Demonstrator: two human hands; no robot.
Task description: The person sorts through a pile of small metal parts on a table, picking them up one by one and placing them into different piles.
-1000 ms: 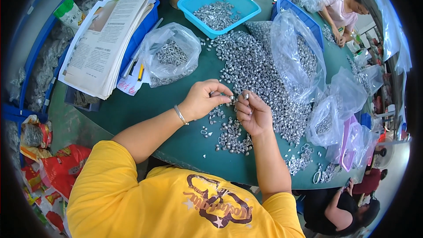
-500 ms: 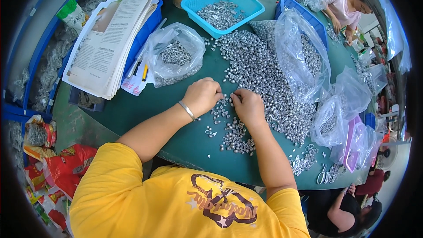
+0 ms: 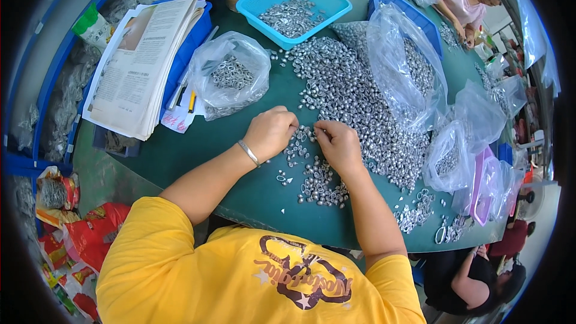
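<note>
Above the green tabletop, my left hand (image 3: 271,132) and my right hand (image 3: 340,146) face each other with a narrow gap between the fingertips. Both are closed in a pinch; whatever sits between the fingers is too small to make out. Small silvery metal rings and bead-like pieces (image 3: 298,147) lie just below the gap. Closer to me is another loose cluster of metal pieces (image 3: 321,185), beside my right wrist. A large heap of shiny grey metal pieces (image 3: 360,93) spreads beyond and to the right of my right hand. Past my left hand stands an open plastic bag of metal rings (image 3: 249,87).
A light blue plastic basket (image 3: 344,11) with metal pieces stands at the back. Left are stacked printed papers (image 3: 135,66) on a blue bin. Clear bags (image 3: 384,54), a purple tray (image 3: 482,187) and small part piles (image 3: 417,211) lie right. Co-workers sit around the table.
The view has shifted slightly, so the table things sit a little further left. My hands stay pinched in nearly the same place, their fingertips a touch further apart.
</note>
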